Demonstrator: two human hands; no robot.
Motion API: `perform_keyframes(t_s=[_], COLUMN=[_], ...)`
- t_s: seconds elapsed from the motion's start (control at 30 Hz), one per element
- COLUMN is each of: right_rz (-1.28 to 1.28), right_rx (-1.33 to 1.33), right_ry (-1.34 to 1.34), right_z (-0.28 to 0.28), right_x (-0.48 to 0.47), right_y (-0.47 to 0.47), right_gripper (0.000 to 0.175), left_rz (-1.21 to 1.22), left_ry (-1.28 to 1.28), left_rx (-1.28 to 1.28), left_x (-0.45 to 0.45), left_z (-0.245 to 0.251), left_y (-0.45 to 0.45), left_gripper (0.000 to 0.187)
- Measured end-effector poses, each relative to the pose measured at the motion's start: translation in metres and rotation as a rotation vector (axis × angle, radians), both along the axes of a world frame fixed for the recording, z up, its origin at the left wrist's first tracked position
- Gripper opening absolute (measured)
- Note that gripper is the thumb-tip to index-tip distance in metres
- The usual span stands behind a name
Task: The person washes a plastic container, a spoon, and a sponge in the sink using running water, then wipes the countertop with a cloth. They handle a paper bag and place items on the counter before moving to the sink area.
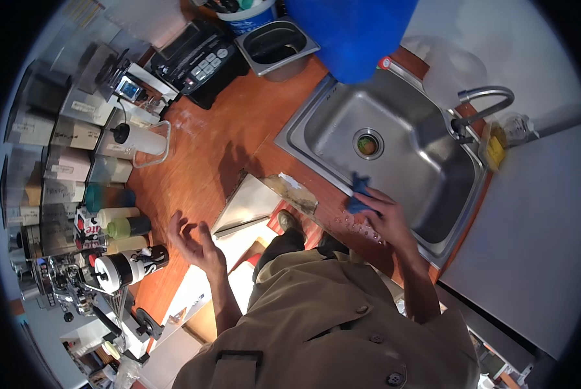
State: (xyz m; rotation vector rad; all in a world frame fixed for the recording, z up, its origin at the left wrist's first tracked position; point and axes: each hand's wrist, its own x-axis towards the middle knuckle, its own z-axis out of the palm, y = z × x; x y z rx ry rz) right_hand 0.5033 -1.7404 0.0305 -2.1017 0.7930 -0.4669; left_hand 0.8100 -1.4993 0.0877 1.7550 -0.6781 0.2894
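Note:
My right hand (pixel 386 215) presses a crumpled blue cloth (pixel 360 194) against the front rim of a stainless steel sink (pixel 339 121). Water droplets (pixel 356 227) dot the wood-look counter (pixel 271 107) just beside that cloth. Over the counter's left part, my left hand (pixel 196 243) hovers with curled, spread fingers and holds nothing. Green and brown scraps (pixel 366 145) lie in the sink drain. A patch of the counter's front edge (pixel 290 192) is worn, its surface layer broken away.
A curved faucet (pixel 487 109) rises behind the sink. A blue container (pixel 353 34), a steel pan (pixel 277 44) and a black keypad appliance (pixel 198 65) line the back. Squeeze bottles (pixel 127 227), a jar (pixel 120 270) and labelled bins (pixel 69 165) crowd the left side.

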Motion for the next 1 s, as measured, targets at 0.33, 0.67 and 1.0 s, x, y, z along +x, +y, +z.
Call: perform_keyframes(t_s=[0.33, 0.67, 1.0], right_rz=[-0.189, -0.333, -1.191], right_rx=[-0.460, -0.516, -0.129], right_ry=[0.330, 0.356, -0.185], right_z=[0.015, -0.015, 0.028], right_x=[-0.030, 0.066, -0.077], right_y=[0.059, 0.070, 0.083], right_gripper=[0.045, 0.054, 0.033], left_rz=[-0.572, -1.058, -1.580], left_ry=[0.032, 0.075, 0.519], left_rx=[0.113, 0.129, 0.492], left_x=[0.005, 0.005, -0.026], left_z=[-0.009, 0.008, -0.017], left_y=[-0.094, -0.177, -0.205], left_gripper=[0.027, 0.024, 0.030])
